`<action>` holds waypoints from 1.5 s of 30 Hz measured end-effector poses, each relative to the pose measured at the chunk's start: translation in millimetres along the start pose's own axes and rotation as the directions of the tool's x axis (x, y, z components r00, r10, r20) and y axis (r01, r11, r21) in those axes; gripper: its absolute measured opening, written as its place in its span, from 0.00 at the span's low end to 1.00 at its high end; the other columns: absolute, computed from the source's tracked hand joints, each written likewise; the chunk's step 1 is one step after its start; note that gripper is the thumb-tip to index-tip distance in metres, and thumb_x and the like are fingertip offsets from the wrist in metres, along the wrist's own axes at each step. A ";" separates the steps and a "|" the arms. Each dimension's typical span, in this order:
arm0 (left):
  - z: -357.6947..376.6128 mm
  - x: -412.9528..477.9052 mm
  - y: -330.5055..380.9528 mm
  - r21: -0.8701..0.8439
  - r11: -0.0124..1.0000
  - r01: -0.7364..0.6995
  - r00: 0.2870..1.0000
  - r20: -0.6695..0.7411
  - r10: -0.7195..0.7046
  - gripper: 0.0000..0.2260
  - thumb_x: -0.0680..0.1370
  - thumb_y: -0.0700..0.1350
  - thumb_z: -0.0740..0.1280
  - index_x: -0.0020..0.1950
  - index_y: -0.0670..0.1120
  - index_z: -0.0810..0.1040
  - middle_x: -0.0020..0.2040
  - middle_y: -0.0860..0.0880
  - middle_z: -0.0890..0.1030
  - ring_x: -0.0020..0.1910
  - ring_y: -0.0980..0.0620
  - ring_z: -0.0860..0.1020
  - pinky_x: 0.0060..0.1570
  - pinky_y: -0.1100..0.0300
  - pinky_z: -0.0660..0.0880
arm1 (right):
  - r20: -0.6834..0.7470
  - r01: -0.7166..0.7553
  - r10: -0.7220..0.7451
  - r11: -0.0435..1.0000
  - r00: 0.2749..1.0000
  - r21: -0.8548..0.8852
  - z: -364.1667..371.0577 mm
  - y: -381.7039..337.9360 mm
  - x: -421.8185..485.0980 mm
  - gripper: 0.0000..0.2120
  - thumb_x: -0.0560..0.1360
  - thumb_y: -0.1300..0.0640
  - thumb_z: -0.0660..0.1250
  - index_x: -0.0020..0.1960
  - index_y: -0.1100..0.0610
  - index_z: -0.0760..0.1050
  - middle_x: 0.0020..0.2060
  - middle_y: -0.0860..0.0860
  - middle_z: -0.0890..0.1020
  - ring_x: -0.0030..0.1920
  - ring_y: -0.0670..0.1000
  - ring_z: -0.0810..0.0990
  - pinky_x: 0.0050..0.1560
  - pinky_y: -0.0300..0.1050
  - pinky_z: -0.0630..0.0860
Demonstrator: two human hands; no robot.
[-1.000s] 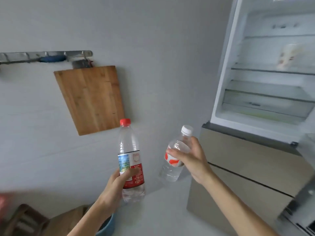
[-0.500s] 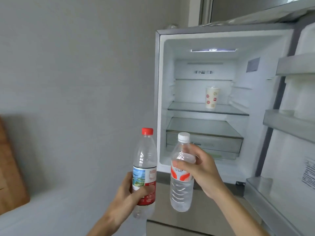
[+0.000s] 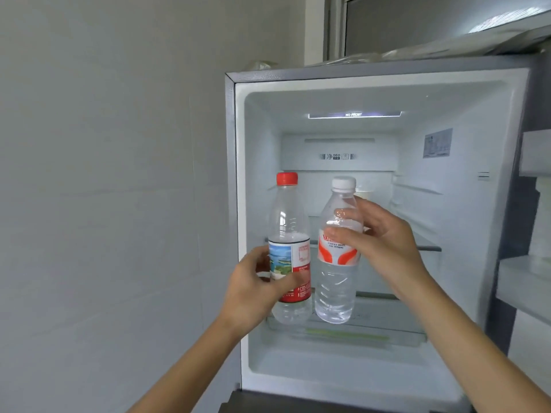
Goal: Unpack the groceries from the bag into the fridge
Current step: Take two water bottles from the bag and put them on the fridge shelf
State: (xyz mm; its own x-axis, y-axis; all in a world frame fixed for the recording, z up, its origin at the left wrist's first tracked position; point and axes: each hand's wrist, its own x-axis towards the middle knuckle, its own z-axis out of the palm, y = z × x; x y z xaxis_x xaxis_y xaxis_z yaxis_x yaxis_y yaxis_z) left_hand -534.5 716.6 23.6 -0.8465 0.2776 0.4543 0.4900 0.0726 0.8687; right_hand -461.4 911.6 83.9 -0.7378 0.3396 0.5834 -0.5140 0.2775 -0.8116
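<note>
Before the fridge [image 3: 465, 204], left hand [image 3: 253, 290] grips red-capped bottle [image 3: 287, 222], right hand [image 3: 384, 242] white-capped bottle [image 3: 337, 281]: seat both upright, well back.

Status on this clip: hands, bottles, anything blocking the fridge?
Left hand grips red-capped bottle. Right hand grips white-capped bottle. Both upright before open fridge, not yet shelved. Way in looks open.

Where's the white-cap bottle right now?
Head view, centre: the white-cap bottle is held upright in the right hand, before the open fridge, just right of the red-cap bottle.
</note>
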 end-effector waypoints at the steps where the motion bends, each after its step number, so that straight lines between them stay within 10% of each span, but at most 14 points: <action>1: 3.3 14.4 -1.2 -0.008 1.000 -0.011 1.000 -0.017 0.011 0.23 0.65 0.45 0.81 0.58 0.51 0.78 0.49 0.54 0.84 0.46 0.62 0.82 0.42 0.66 0.79 | -0.023 0.005 -0.005 1.000 1.000 -0.003 1.1 3.1 12.5 0.33 0.62 0.57 0.81 0.65 0.47 0.76 0.52 0.45 0.85 0.48 0.46 0.85 0.45 0.43 0.81; 19: 54.7 204.6 -47.5 0.033 0.987 -0.159 0.982 -0.095 0.161 0.26 0.70 0.39 0.77 0.66 0.49 0.74 0.57 0.49 0.76 0.45 0.62 0.76 0.36 0.80 0.71 | -0.263 0.116 -0.171 0.970 0.950 -0.212 16.8 43.6 166.7 0.28 0.70 0.51 0.76 0.68 0.47 0.72 0.51 0.42 0.81 0.45 0.43 0.84 0.33 0.33 0.78; 29: 99.6 286.2 -69.8 0.174 0.983 0.062 0.970 -0.244 -0.017 0.25 0.63 0.48 0.74 0.60 0.52 0.78 0.55 0.45 0.80 0.54 0.43 0.80 0.56 0.45 0.78 | -0.106 0.116 -0.175 0.903 0.979 -0.414 13.5 97.5 245.0 0.38 0.69 0.45 0.76 0.75 0.51 0.66 0.57 0.49 0.82 0.52 0.49 0.84 0.47 0.39 0.82; 35: 101.0 317.7 -76.7 0.296 0.950 0.099 0.970 -0.240 -0.027 0.19 0.69 0.46 0.76 0.58 0.47 0.77 0.57 0.45 0.81 0.56 0.44 0.79 0.57 0.48 0.77 | -0.056 0.083 -0.125 0.874 0.991 -0.478 15.8 125.7 274.8 0.35 0.71 0.46 0.74 0.74 0.54 0.66 0.66 0.54 0.77 0.57 0.50 0.81 0.59 0.48 0.78; 39: 103.7 329.1 -81.8 0.334 0.940 0.066 0.974 -0.227 0.013 0.17 0.70 0.47 0.78 0.55 0.46 0.78 0.55 0.46 0.82 0.54 0.45 0.80 0.52 0.51 0.77 | -0.019 0.028 -0.047 0.818 0.999 -0.574 19.0 123.6 290.0 0.28 0.75 0.47 0.71 0.70 0.58 0.70 0.63 0.53 0.79 0.38 0.44 0.78 0.53 0.44 0.75; 45: 111.2 334.2 -88.1 0.412 0.909 0.065 0.972 -0.233 0.037 0.20 0.70 0.50 0.77 0.59 0.46 0.78 0.56 0.46 0.81 0.55 0.45 0.80 0.56 0.47 0.78 | 0.002 0.017 -0.020 0.802 1.000 -0.597 15.0 125.7 295.0 0.26 0.74 0.47 0.72 0.65 0.60 0.71 0.56 0.52 0.80 0.52 0.53 0.81 0.53 0.50 0.78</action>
State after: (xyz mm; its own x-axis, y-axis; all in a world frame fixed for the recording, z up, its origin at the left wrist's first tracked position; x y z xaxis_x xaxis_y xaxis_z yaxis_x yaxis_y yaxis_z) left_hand -837.4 909.5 76.9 -0.8532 0.0489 0.5193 0.4763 0.4788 0.7375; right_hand -750.3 1033.2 153.5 -0.7284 0.3323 0.5992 -0.1637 0.7647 -0.6232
